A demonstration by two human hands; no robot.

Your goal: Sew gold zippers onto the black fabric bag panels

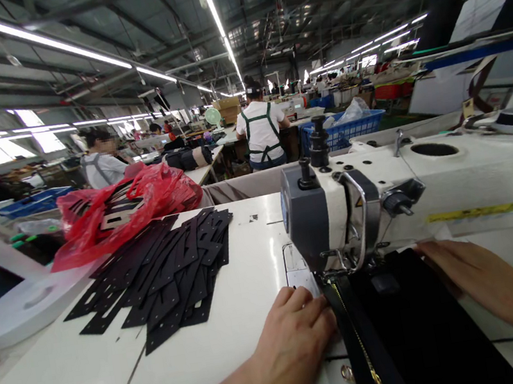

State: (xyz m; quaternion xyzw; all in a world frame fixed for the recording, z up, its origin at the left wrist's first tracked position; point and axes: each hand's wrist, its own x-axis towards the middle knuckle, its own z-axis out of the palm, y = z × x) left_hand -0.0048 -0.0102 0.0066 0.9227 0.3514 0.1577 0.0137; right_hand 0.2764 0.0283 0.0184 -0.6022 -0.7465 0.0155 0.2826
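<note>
The white sewing machine (469, 184) stands on the table (237, 377), with the black fabric (419, 328) lying under its head and running toward the camera, a gold zipper (361, 344) along its left part. The left hand (292, 342) curls its fingers at the fabric's left edge, any pinch hidden, and the right hand (463, 269) lies with extended fingers along the right edge; farther left, black strips (166, 271) overlap in a pile beside a red plastic bag (127, 206).

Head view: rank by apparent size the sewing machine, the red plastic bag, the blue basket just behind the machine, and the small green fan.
Largest to smallest:
sewing machine
red plastic bag
blue basket
green fan
</note>
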